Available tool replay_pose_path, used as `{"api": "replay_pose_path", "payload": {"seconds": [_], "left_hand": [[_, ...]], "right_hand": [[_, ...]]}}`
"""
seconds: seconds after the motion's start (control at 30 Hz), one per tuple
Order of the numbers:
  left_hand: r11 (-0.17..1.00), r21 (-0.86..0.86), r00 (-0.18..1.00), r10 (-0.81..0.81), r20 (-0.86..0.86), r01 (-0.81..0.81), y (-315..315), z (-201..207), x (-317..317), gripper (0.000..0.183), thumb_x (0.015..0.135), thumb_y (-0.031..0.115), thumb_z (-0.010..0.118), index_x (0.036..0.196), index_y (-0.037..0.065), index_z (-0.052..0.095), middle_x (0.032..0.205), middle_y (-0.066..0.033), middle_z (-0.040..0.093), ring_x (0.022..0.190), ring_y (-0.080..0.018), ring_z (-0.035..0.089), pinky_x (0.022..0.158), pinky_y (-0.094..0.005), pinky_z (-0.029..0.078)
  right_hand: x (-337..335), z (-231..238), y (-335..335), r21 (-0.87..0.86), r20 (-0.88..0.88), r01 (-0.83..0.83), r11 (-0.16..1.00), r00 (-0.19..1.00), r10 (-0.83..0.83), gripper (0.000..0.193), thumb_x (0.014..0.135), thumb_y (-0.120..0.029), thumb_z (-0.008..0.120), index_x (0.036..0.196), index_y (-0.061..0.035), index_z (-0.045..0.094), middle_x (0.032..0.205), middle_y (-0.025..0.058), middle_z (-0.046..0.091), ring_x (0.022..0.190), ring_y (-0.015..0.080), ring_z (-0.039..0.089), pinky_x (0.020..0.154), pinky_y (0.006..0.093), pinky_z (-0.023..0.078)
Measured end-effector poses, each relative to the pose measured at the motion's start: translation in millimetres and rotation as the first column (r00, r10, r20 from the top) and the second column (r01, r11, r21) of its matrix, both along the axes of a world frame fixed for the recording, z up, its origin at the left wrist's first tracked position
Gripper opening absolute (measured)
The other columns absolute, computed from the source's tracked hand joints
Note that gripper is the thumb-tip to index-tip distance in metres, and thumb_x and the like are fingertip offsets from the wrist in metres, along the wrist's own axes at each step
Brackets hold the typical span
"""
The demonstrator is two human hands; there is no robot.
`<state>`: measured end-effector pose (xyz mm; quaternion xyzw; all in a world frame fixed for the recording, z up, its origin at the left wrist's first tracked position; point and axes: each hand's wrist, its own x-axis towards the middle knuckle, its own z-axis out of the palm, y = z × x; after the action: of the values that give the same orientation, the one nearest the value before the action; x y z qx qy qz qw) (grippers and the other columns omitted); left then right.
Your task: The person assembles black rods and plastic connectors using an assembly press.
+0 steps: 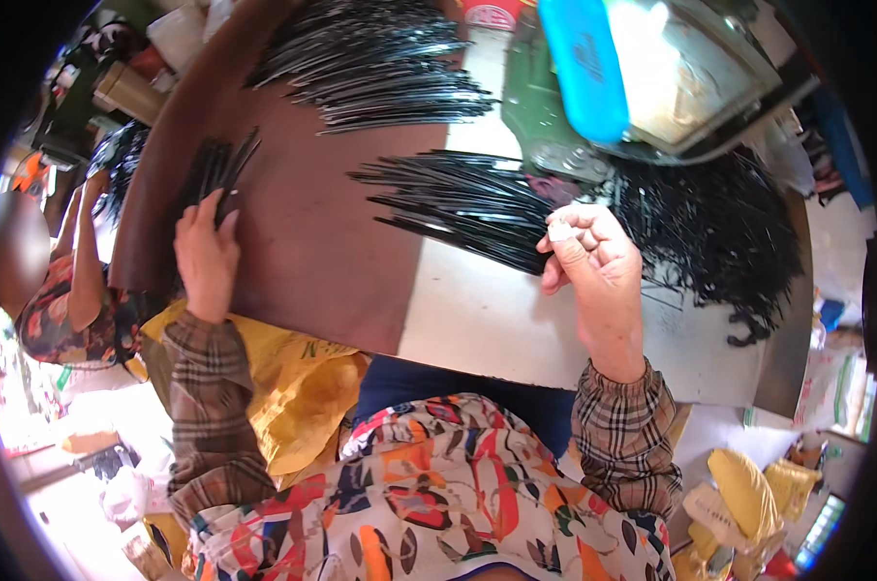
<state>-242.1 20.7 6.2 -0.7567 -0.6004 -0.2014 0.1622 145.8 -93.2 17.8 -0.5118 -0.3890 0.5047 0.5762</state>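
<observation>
Nearest you, at the bottom of the frame, your patterned apron and checked sleeves come up from the lower edge, with a crumpled yellow bag [293, 387] at lower left beside your lap.

Your left hand [206, 254], left of centre, lies flat with its fingers together on the near end of a small bundle of black strips [217, 169]. These are thin, stiff-looking and glossy; the bundle's long axis runs from your fingers up and to the right, fanning slightly at its far tips.

Your right hand [593, 257], right of centre, is curled closed, pinching the ends of a few strips from a larger fan of black strips [458, 198] between thumb and fingers; there is white tape on a fingertip. That fan lies nearly level, its pointed tips aimed toward the left of the frame.

Both bundles rest on a table [322, 252] whose smooth top is dull brown on the left and pale grey on the right.

Farther off, at top centre, a third fan of strips [380, 63] spreads with tips pointing left. At upper right sits a green metal machine [545, 126] with a bright blue rounded part [584, 68], and a tangled black heap [719, 228] lies below it.

At the left edge, another person [65, 290] sits beside the table.
</observation>
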Motion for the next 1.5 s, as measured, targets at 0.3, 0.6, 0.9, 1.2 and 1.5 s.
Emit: {"api": "replay_pose_path", "payload": {"seconds": [0.3,0.6,0.9,1.2,1.5], "left_hand": [[0.856,-0.054,0.744,-0.413,0.526,0.513,-35.0,4.4,134.4,0.014,0.074,-0.003,0.072,0.087,0.001,0.068,0.086,-0.0116,0.064,0.080,-0.0251,0.062,0.073,-0.0309,0.050],[0.704,-0.108,0.605,-0.510,0.611,0.702,-60.9,-0.9,175.6,0.017,0.070,-0.006,0.073,0.084,-0.001,0.067,0.086,-0.0098,0.063,0.081,-0.0237,0.060,0.071,-0.0309,0.049],[0.741,-0.130,0.607,-0.422,0.673,0.659,-66.9,-5.3,171.7,0.018,0.070,-0.005,0.074,0.086,0.000,0.067,0.085,-0.0101,0.063,0.080,-0.0255,0.058,0.071,-0.0328,0.048],[0.680,-0.132,0.634,-0.571,0.521,0.721,-62.8,-10.2,183.4,0.025,0.067,-0.004,0.075,0.091,0.002,0.070,0.090,-0.0090,0.058,0.083,-0.0254,0.053,0.070,-0.0330,0.045],[0.674,0.023,0.592,-0.665,0.456,0.739,-77.0,-0.6,204.5,0.034,0.066,0.000,0.073,0.099,0.007,0.069,0.091,-0.0072,0.058,0.086,-0.0268,0.054,0.074,-0.0361,0.044]], "right_hand": [[16.2,-19.4,-27.9,0.144,0.772,-0.069,0.987,0.632,-0.068,0.010,0.079,-0.008,0.071,0.086,-0.0030,0.065,0.078,0.0059,0.059,0.064,0.0176,0.059,0.057,0.0299,0.046],[19.7,-14.7,-40.6,0.115,0.861,-0.131,0.985,0.507,-0.033,0.009,0.078,-0.004,0.067,0.086,-0.0051,0.062,0.081,0.0072,0.056,0.073,0.0248,0.061,0.063,0.0356,0.048],[17.1,-11.9,-47.1,0.101,0.812,-0.078,0.992,0.582,-0.037,0.018,0.075,-0.005,0.070,0.092,-0.0047,0.063,0.088,0.0065,0.059,0.076,0.0237,0.062,0.064,0.0335,0.049],[5.4,-14.0,-39.4,0.122,0.944,-0.166,0.978,0.323,-0.063,0.014,0.076,-0.008,0.069,0.087,-0.0080,0.061,0.083,0.0039,0.054,0.082,0.0222,0.057,0.065,0.0342,0.048],[12.1,-3.0,-65.8,0.029,0.943,0.048,0.998,0.331,-0.043,0.011,0.079,-0.010,0.067,0.086,-0.0082,0.059,0.083,0.0044,0.059,0.082,0.0245,0.057,0.066,0.0379,0.047]]}}
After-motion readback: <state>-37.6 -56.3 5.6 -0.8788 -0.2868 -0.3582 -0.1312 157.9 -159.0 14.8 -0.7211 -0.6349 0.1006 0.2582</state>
